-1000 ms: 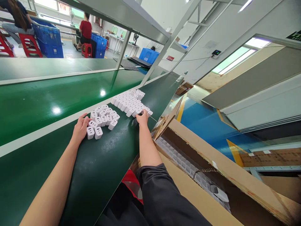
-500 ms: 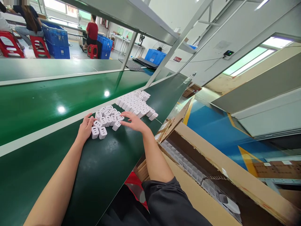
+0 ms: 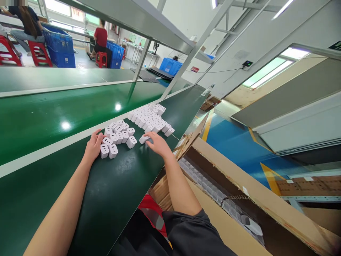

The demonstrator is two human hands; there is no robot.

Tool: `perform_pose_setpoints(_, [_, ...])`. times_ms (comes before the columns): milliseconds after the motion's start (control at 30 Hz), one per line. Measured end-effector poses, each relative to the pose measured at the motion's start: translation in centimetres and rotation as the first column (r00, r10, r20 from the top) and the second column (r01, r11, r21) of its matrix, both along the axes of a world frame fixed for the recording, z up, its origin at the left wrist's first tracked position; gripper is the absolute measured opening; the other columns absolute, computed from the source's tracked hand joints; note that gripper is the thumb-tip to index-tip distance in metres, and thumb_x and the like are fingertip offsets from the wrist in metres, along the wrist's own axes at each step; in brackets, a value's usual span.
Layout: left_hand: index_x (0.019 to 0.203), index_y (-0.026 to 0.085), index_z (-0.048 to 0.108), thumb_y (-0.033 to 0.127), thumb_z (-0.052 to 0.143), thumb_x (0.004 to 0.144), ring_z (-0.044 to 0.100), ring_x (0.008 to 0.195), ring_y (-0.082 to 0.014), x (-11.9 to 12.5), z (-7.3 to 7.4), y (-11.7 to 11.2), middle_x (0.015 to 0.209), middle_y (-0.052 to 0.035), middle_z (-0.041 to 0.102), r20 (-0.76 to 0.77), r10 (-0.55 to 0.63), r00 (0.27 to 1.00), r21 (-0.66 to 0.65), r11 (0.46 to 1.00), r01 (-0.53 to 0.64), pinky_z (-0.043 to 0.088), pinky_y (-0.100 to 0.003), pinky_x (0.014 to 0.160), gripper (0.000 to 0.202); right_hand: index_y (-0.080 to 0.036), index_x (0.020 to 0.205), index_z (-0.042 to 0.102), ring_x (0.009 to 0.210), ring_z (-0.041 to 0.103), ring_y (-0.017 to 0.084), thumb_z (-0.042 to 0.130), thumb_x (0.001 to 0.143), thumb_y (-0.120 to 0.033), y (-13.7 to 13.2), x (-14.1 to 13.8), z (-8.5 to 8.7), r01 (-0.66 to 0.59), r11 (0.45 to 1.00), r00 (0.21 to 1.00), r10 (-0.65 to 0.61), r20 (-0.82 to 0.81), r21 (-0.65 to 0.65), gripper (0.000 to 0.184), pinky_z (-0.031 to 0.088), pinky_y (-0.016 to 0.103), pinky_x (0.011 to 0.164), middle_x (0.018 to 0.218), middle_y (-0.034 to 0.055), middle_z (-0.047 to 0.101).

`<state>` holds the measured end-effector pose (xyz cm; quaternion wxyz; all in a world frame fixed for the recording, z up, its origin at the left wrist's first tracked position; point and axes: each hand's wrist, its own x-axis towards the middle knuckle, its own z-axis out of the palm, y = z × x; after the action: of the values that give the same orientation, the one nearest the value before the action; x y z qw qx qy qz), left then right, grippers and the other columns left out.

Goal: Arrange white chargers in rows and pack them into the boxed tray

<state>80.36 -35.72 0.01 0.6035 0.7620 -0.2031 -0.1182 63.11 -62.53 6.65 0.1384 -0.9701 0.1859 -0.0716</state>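
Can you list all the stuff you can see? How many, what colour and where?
flat dark green tabletop: 1, dark green, under the blocks
smaller group of slotted plastic blocks: about a dozen, white, left-centre
larger group of plastic blocks: too packed to count, white, beyond
lone plastic block: 1, white, between the groups' near edges
glossy green strip: 1, bright green, beyond tabletop
open cardboard box: 1, brown, lower right
plastic crates: several, blue, background
plastic stools: at least 3, red, upper left
seated people: at least 2, red and dark tops, upper left
left grip: 1, bare, beside smaller group
right grip: 1, bare, fingers on lone block
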Motion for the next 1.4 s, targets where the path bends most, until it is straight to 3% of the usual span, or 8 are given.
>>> perform_pose_setpoints(200, [0.138,0.025,0.049,0.068,0.038,0.092,0.066,0.095,-0.0229,0.1,-0.1,0.0,0.112,-0.0079,0.071,0.005,0.003,1.000,-0.005,1.000,-0.002,0.050,-0.039,0.088,0.064,-0.017,0.109,0.065,0.094,0.064,0.027,0.040,0.083,-0.010,-3.4,0.7,-0.9,0.235,0.969,0.972,-0.232,0.040,-0.072,0.037,0.049,0.036,0.081,0.108,0.0120,0.070])
perform_pose_setpoints(400, [0.138,0.025,0.049,0.068,0.038,0.091,0.067,0.092,-0.0230,0.2,-0.2,0.0,0.112,-0.0080,0.071,0.006,0.003,1.000,0.000,1.000,-0.003,0.050,-0.039,0.087,0.064,-0.016,0.109,0.064,0.113,0.056,0.029,0.047,0.080,-0.014,-4.0,2.1,-1.7,0.270,0.956,0.961,-0.261,0.090,-0.111,0.034,0.047,0.036,0.089,0.117,0.0121,0.067])
perform_pose_setpoints(600, [0.137,0.025,0.049,0.067,0.039,0.091,0.067,0.093,-0.0228,0.3,-0.4,-0.1,0.111,-0.0078,0.072,0.005,0.008,1.000,-0.014,1.000,-0.008,0.050,-0.038,0.087,0.063,-0.017,0.106,0.064,0.101,0.061,0.028,0.046,0.080,-0.012,-4.3,2.7,-2.2,0.326,0.937,0.944,-0.315,0.099,-0.126,0.033,0.049,0.038,0.087,0.110,0.0118,0.068])
perform_pose_setpoints(700, [0.137,0.025,0.050,0.068,0.040,0.091,0.067,0.094,-0.0230,0.3,-0.6,-0.1,0.111,-0.0077,0.072,-0.008,0.012,1.000,-0.023,1.000,-0.012,0.051,-0.038,0.087,0.063,-0.017,0.111,0.063,0.110,0.058,0.028,0.047,0.080,-0.010,-4.2,3.0,-2.2,0.331,0.934,0.941,-0.317,0.116,-0.136,0.035,0.047,0.038,0.093,0.118,0.0129,0.065])
perform_pose_setpoints(833, [0.138,0.026,0.049,0.067,0.039,0.092,0.067,0.094,-0.0228,0.3,-0.6,-0.1,0.112,-0.0076,0.071,-0.011,-0.001,1.000,-0.019,1.000,0.001,0.050,-0.039,0.088,0.063,-0.015,0.124,0.056,0.124,0.048,0.032,0.055,0.084,-0.025,-4.3,3.5,-2.5,0.361,0.922,0.930,-0.344,0.132,-0.139,0.041,0.044,0.043,0.099,0.131,0.0167,0.058])
perform_pose_setpoints(1067, [0.137,0.025,0.050,0.066,0.041,0.091,0.067,0.099,-0.0232,0.4,-0.7,0.0,0.112,-0.0077,0.072,-0.002,0.011,1.000,-0.040,0.999,-0.011,0.051,-0.039,0.089,0.063,-0.016,0.145,0.039,0.141,0.026,0.042,0.060,0.083,-0.059,-6.0,5.2,-4.6,0.489,0.866,0.872,-0.480,0.101,-0.105,0.078,0.031,0.063,0.108,0.154,0.0227,0.031])
perform_pose_setpoints(1233, [0.137,0.025,0.050,0.067,0.041,0.091,0.067,0.098,-0.0234,0.5,-0.8,-0.1,0.112,-0.0077,0.072,-0.005,0.008,1.000,-0.041,0.999,-0.008,0.052,-0.039,0.089,0.063,-0.018,0.145,0.039,0.142,0.024,0.040,0.058,0.083,-0.061,-6.9,5.3,-5.8,0.516,0.851,0.855,-0.506,0.116,-0.094,0.077,0.028,0.062,0.109,0.154,0.0216,0.030])
perform_pose_setpoints(1400, [0.137,0.026,0.050,0.067,0.041,0.091,0.066,0.099,-0.0232,0.4,-0.7,-0.1,0.112,-0.0073,0.072,0.001,0.009,1.000,-0.035,0.999,-0.009,0.051,-0.039,0.090,0.062,-0.016,0.146,0.040,0.141,0.026,0.039,0.058,0.084,-0.059,-6.8,5.3,-5.4,0.509,0.853,0.859,-0.496,0.126,-0.112,0.078,0.030,0.060,0.109,0.153,0.0218,0.032])
